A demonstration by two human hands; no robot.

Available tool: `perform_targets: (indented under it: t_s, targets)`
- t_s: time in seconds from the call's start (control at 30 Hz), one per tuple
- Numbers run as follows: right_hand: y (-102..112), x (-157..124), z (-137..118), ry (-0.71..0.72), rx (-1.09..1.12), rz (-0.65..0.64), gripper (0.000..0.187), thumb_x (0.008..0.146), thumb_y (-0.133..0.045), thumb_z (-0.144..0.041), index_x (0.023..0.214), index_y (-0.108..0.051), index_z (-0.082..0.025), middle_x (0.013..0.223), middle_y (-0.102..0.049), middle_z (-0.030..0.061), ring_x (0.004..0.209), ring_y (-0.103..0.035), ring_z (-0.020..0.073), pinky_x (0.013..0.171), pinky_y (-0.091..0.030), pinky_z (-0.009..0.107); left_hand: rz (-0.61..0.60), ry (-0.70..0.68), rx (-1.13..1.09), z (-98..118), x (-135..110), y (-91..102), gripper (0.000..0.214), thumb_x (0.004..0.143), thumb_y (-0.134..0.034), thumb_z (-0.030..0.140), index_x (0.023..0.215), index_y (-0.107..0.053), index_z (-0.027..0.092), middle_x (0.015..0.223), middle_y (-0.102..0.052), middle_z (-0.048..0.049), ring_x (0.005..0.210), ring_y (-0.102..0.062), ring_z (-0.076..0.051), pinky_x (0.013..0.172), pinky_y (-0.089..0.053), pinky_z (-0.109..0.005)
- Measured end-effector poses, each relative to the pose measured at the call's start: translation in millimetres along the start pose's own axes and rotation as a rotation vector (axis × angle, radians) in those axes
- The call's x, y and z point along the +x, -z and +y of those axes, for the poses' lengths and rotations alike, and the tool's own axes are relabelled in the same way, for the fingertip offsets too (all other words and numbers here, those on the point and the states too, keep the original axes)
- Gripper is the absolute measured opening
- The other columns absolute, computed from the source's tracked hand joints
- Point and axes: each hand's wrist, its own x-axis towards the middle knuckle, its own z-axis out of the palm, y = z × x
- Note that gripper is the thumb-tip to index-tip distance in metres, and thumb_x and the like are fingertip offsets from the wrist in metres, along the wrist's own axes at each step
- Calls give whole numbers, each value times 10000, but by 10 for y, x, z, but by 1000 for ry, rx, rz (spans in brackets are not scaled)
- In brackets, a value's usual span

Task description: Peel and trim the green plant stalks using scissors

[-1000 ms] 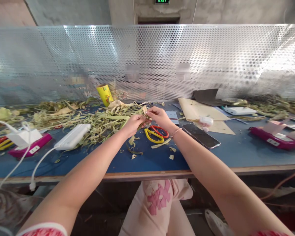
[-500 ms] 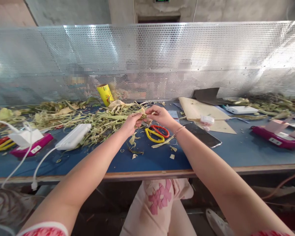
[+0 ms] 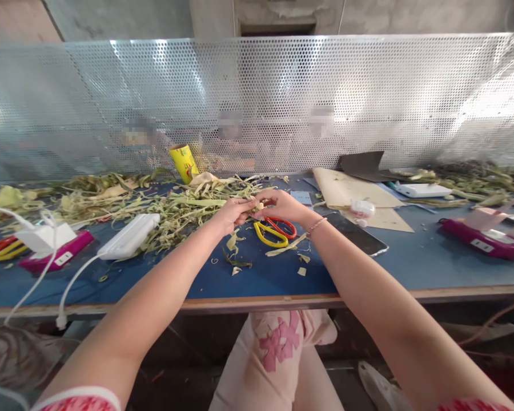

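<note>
My left hand [image 3: 235,213] and my right hand [image 3: 280,204] meet over the blue table, fingertips pinched together. Between them is a small pale yellowish piece of dried plant [image 3: 260,206], mostly hidden by the fingers. Just beyond and to the left of my hands spreads a heap of dried stalks and leaves [image 3: 177,214]. Below my right hand lie scissors with one yellow and one red handle [image 3: 270,234], their blades out of sight. A few leaf scraps [image 3: 232,240] lie on the table close to me.
A white power bank [image 3: 129,237] and a magenta power strip [image 3: 56,250] with cables are at left. On the right lie a dark phone [image 3: 356,234], brown paper [image 3: 351,191] and another magenta strip [image 3: 482,237]. A yellow tube [image 3: 182,164] stands by the perforated metal screen [image 3: 265,74].
My right hand has turned, its back now arching over the fingertips and covering more of the plant piece. The left hand stays almost in place.
</note>
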Motion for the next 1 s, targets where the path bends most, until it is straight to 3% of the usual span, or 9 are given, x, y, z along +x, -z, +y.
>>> perform_targets:
  t_s: [0.23,0.37,0.7,1.0]
  targets:
    - [24,17,54,-34,43,97,241,593,-692,-301,780,-621,-166,826,-539,24,758,-533,128,667,-451,270,-120,52,-171,53,14,8,86,691,-589,150,641,-548,93,467,-436,33,327,-214,25,320,-130,-110]
    - [7,13,40,-30,34,116,195,658,-629,-312,774,-587,-161,786,-539,19,719,-522,123,675,-439,283,-99,33,-124,62,17,17,97,722,-507,91,628,-529,82,491,-504,-13,327,-226,25,317,-130,-95]
    - [-99,80,73,54,-100,321,126,674,-610,-260,727,-523,-184,812,-529,24,777,-488,138,652,-411,262,-146,51,-441,10,31,-11,190,788,-408,38,632,-502,95,518,-446,2,357,-267,12,330,-190,-94]
    - [-182,70,-77,75,-162,476,80,712,-562,-236,722,-498,-189,804,-510,27,741,-461,135,579,-376,245,-224,54,-677,-59,32,-64,229,838,-370,62,659,-507,104,552,-394,13,409,-301,-4,360,-247,-98]
